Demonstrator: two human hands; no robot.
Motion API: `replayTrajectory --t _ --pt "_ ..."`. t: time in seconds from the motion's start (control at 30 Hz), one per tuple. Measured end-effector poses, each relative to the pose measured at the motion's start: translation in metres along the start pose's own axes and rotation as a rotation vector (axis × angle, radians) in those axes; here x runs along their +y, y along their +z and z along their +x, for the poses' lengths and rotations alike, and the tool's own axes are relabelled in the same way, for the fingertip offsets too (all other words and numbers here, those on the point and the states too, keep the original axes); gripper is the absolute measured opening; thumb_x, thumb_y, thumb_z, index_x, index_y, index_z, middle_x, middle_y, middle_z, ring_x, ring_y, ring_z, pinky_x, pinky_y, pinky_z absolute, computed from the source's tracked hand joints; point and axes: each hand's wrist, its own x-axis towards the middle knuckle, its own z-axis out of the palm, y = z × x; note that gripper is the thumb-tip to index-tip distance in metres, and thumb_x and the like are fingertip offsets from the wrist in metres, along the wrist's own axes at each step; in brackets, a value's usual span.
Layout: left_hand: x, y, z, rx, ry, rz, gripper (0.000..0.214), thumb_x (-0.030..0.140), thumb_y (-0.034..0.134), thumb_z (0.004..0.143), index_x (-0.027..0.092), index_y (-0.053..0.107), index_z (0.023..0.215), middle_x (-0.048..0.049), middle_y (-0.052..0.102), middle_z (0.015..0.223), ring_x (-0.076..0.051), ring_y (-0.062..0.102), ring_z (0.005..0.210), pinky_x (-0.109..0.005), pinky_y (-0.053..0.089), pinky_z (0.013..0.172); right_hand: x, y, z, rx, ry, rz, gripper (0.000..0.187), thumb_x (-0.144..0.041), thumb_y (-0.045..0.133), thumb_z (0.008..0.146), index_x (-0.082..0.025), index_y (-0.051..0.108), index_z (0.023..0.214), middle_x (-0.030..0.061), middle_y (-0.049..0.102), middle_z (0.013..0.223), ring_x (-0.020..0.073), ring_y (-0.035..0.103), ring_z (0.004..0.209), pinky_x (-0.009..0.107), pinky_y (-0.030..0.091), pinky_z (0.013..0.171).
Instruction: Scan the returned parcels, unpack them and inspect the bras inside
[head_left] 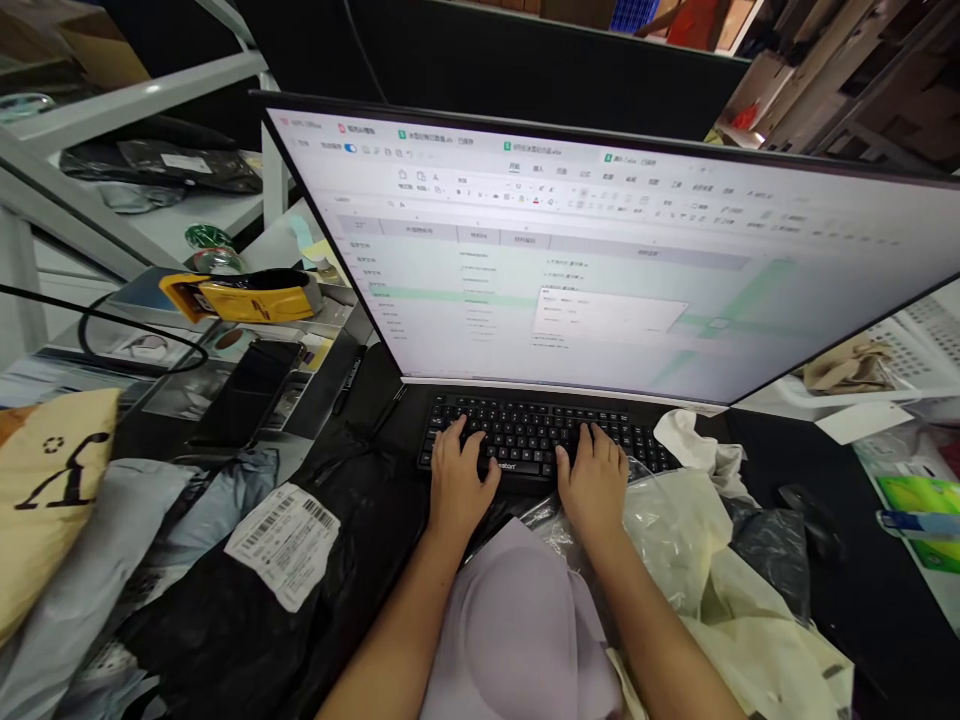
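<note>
My left hand rests on the left part of a black keyboard, fingers spread over the keys. On the keyboard's right part lies my right hand, its fingers also apart. Neither hand holds anything. Behind the keyboard stands a wide monitor with a spreadsheet and a small dialog box on its screen. Between my forearms lies a smooth pale mauve piece with a rounded, cup-like bulge. Beside my left forearm is a black plastic mailer bearing a white shipping label.
Clear and cream bags lie by my right forearm, near crumpled white tissue and a black mouse. At left are a dark phone, a yellow-and-black device, a pen and several parcels. A white basket stands right.
</note>
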Motion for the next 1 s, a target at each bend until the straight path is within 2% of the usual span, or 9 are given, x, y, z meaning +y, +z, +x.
replayTrajectory --t 0.17,0.63,1.0 --pt "0.0008 -0.0003 0.0010 0.013 0.007 -0.001 0.031 0.020 0.060 0.085 0.016 0.063 0.115 -0.0192 0.051 0.140 -0.036 0.049 0.131 -0.057 0.038 0.116 0.0042 0.0024 0.0020 -0.024 -0.043 0.036 0.052 -0.039 0.042 0.101 -0.005 0.054 0.139 0.0199 0.056 0.140 0.0320 0.047 0.129 0.052 0.028 0.115" --pt "0.0009 0.0008 0.0017 -0.002 -0.009 -0.020 0.030 0.024 0.060 0.085 0.018 0.063 0.114 -0.0188 0.051 0.140 -0.036 0.048 0.132 -0.059 0.039 0.114 0.0089 0.0030 0.0075 -0.026 -0.065 0.106 0.045 -0.038 0.040 0.102 -0.017 0.062 0.135 0.0160 0.054 0.142 0.0306 0.044 0.132 0.050 0.030 0.115" --pt "0.0003 0.0031 0.0005 0.017 0.008 0.005 0.030 0.024 0.060 0.085 0.018 0.064 0.114 -0.0169 0.052 0.139 -0.035 0.050 0.130 -0.056 0.038 0.116 0.0083 0.0083 0.0028 0.009 -0.073 0.118 0.047 -0.038 0.038 0.102 -0.014 0.057 0.138 0.0171 0.053 0.144 0.0303 0.042 0.134 0.050 0.027 0.116"
